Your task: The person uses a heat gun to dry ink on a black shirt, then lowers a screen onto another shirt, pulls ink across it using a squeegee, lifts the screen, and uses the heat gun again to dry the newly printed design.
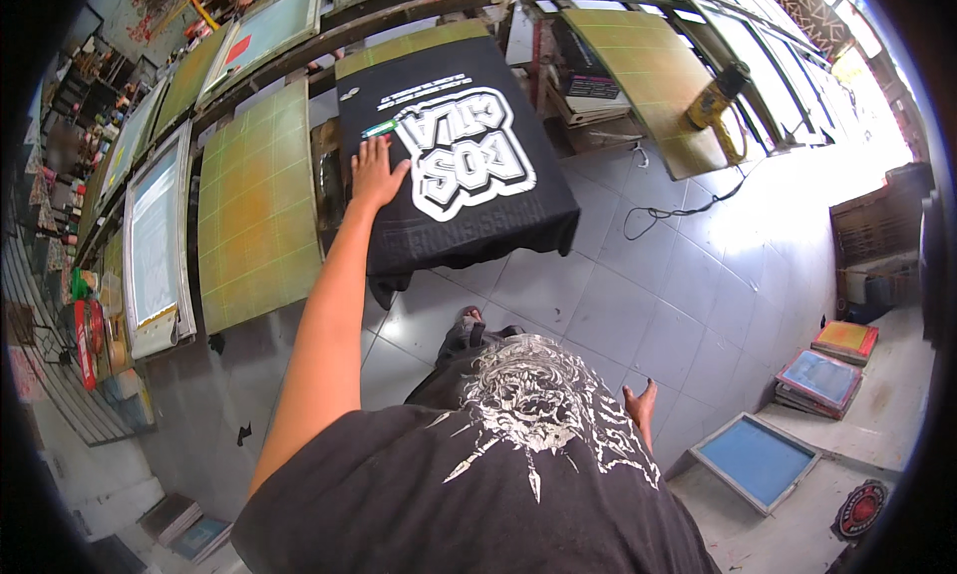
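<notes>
A black T-shirt (449, 70) with a large white lettered print (478, 170) lies stretched over a board, its lower edge hanging over the near end. My left hand (376, 175) rests flat on the left part of the cloth, beside the print, fingers extended. Just beyond those fingertips is a small green-and-white item (379, 129), too small to name. At my right side, away from the boards, my right hand (641, 404) hangs low with its fingers apart and nothing visible in it.
Yellow-green boards (257, 200) flank the shirt. A yellow-and-black heat gun (710, 105) stands on the right board, its cord (658, 213) trailing over the tiled floor (638, 285). A framed screen (158, 245) sits at left; a blue screen (758, 459) lies lower right.
</notes>
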A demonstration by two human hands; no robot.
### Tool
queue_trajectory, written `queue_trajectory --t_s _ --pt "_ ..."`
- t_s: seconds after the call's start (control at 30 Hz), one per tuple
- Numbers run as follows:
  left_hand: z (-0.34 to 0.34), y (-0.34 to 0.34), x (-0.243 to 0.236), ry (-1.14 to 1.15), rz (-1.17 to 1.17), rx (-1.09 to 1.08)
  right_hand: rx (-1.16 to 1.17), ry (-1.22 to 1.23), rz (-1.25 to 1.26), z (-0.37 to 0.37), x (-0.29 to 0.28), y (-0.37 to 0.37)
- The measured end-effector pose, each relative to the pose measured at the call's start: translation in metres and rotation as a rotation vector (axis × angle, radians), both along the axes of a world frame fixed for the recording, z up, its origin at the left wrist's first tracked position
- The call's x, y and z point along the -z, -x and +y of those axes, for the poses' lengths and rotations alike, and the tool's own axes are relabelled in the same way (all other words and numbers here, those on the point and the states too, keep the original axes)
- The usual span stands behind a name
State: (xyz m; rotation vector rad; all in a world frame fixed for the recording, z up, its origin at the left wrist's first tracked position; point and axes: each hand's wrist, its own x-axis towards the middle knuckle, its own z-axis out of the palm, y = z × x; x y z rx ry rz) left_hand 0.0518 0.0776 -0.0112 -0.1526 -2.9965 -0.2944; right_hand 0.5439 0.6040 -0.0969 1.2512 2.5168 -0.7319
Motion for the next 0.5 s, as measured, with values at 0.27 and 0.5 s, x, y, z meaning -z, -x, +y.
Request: queue_trajectory --t_s 0.27,0.5 --pt "0.09 -0.089 -0.001 0.156 0.002 -0.072 0.233 0.04 0.126 0.081 0.012 -0.12" --pt "0.158 -0.215 -0.002 0.104 -0.009 -0.152 0.583 0.094 0.16 0.129 0.006 -0.222"
